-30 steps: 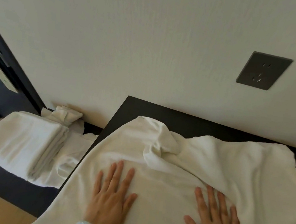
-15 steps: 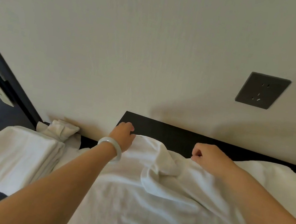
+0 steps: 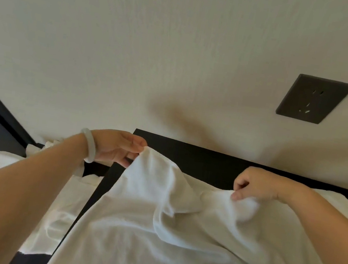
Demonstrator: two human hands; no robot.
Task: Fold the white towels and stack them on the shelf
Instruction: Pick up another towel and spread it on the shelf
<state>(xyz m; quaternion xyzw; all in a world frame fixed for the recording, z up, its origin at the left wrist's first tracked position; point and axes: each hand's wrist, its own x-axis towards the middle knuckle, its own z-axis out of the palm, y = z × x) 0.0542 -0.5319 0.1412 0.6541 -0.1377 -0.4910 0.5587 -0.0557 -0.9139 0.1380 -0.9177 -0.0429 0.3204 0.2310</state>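
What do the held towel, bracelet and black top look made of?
The towel looks soft matte cotton-like fabric: it drapes and creases. The bracelet is smooth, milky, slightly glossy, perhaps jade or glass. The black top is a matte flat board, maybe laminate.

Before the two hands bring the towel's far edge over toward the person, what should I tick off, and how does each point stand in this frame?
1. Left hand pinches the far corner of the towel: ok.
2. Right hand pinches the far edge: ok.
3. Gripped corner lifted off the dark tabletop: ok.
4. Cloth smooth between the hands: not ok, a loose fold sags there.
5. Near edge lying straight: cannot tell, it is out of frame.
6. Folded towels at the left clear of the move: cannot tell, the left arm hides most of them.
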